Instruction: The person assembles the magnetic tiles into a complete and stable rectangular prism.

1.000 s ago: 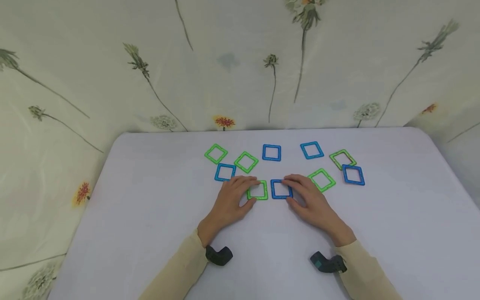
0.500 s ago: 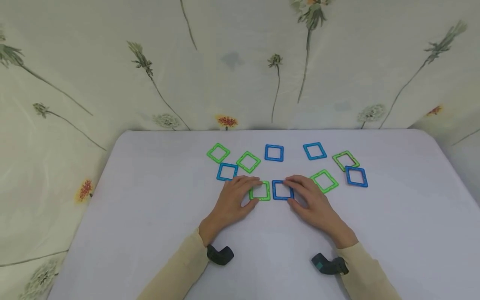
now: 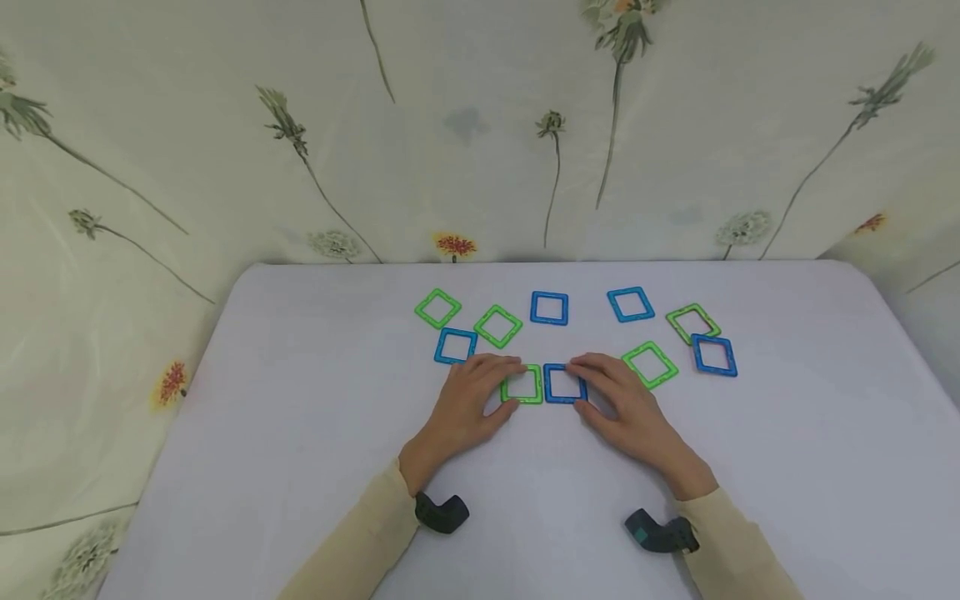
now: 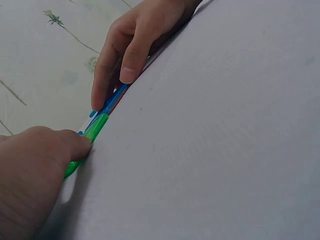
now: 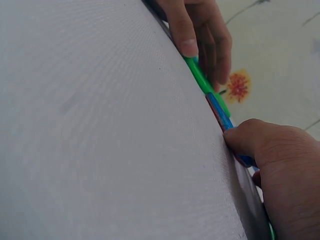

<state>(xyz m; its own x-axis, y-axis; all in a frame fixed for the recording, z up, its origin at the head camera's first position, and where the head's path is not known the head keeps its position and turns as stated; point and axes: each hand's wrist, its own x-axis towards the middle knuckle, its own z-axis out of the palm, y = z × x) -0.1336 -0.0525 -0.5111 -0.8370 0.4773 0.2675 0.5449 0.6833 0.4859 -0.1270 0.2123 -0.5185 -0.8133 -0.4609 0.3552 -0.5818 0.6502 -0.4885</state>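
Note:
In the head view, my left hand [image 3: 468, 404] pinches a green square magnetic tile [image 3: 538, 385], fingers on its far edge and thumb on its near edge. My right hand [image 3: 632, 408] holds a blue square magnetic tile [image 3: 547, 383] the same way. Both frames lie flat on the white table, side by side, with a hairline gap or none between them. From the left wrist, the green tile [image 4: 95, 131] appears edge-on under the thumb, the blue tile [image 4: 112, 100] just beyond. The right wrist view shows their edges meeting or slightly overlapping; I cannot tell which.
Behind the left hand lie two green tiles [image 3: 508, 314] and a blue one [image 3: 456, 332]. A blue tile [image 3: 550, 294] sits at back centre. Rightward are another blue tile [image 3: 626, 291], a green one [image 3: 663, 356], and a blue tile [image 3: 732, 358] overlapping a green tile [image 3: 681, 309]. Flowered cloth [image 3: 480, 183] hangs behind.
The gap between the held green and blue tiles has narrowed slightly. Both hands keep their hold, and the whole head view has shifted a little. The other tiles lie as before.

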